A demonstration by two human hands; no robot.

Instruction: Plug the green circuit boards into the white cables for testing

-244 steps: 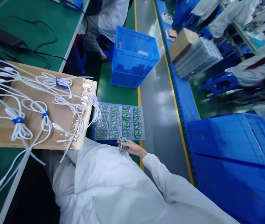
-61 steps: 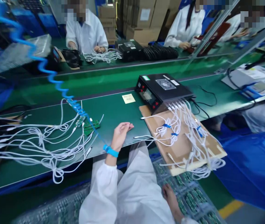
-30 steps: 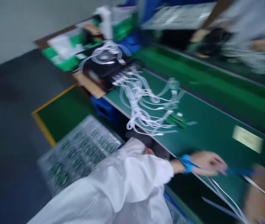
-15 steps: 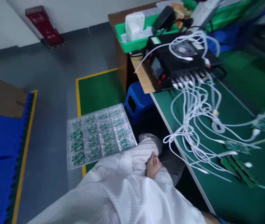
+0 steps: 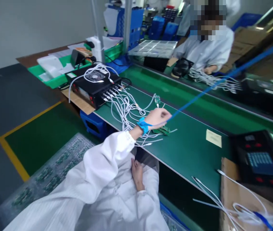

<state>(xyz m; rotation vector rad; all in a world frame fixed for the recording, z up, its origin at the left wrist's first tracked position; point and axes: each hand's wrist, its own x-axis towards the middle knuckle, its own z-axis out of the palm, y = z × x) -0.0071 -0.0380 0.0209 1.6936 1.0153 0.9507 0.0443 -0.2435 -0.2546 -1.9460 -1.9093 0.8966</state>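
My left hand (image 5: pixel 159 117), wearing a blue wrist strap (image 5: pixel 143 125), reaches over the green bench with its fingers curled closed. What it holds, if anything, I cannot make out. A blue cord (image 5: pixel 203 91) runs from beside that hand up to the right. Just below the hand lie green circuit boards (image 5: pixel 164 130), partly covered by it, and another small board (image 5: pixel 157 98) on a white cable lies behind it. A tangle of white cables (image 5: pixel 126 109) spreads to its left. Closed, my right hand (image 5: pixel 137 170) rests in my lap, nothing visible in it.
The cables plug into a black box (image 5: pixel 90 81) at the bench's left end, beside a green tray (image 5: pixel 54 81). A second black device (image 5: pixel 259 160) stands on cardboard at right, near a yellow note (image 5: pixel 213 138). A co-worker (image 5: pixel 206 48) sits opposite. A clear tray of boards (image 5: pixel 54 170) lies at lower left.
My view has swung right and up, bringing the co-worker and second device into sight. My left hand has come into view over the bench. My right hand stays in my lap.
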